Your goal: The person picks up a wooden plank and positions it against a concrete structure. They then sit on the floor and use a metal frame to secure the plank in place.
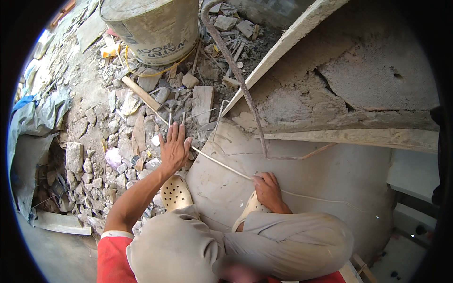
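Two hands — one string (pixel 222 165), one bucket (pixel 155 28)

You wear a red short-sleeved shirt (pixel 112 257) with a pale band at the sleeve hem, dusty beige trousers (pixel 283 240), and cream perforated clogs (pixel 175 192) on both feet; your forearms and hands are bare, without gloves.
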Available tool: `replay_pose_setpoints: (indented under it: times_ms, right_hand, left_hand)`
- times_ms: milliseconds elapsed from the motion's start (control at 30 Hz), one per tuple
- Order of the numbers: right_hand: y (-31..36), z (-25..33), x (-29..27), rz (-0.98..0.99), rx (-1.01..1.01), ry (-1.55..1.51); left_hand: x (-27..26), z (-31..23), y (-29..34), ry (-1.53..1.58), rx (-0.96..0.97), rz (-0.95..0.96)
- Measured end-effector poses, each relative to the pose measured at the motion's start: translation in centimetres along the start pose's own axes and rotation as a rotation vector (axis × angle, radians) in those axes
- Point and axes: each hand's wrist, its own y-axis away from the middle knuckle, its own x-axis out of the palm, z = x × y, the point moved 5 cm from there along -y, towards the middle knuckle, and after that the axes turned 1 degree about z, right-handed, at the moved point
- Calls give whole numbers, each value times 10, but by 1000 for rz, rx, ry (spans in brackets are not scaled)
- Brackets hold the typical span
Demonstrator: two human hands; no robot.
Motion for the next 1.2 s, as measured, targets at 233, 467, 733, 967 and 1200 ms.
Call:
replay_pose_setpoints:
  times_ms: [233,467,733,967,1200]
  right_hand:
    - [-16,13,7,-38,-18,-28]
    - [-10,-4,-13,-94,57,47]
    - [-13,-20,-18,-4,-12,-10]
    - [-43,-83,-62,80,-29,238]
    - [-63,-127,-68,207,-15,266]
  left_hand:
    - [-1,-67,6,152,467,-154]
    - [-13,-25,7,209,314,-286]
    - [-59,30,74,357,8,-234]
    - [-88,23,233,1225,-596,22]
    - [-140,-18,318,2192,-708,207]
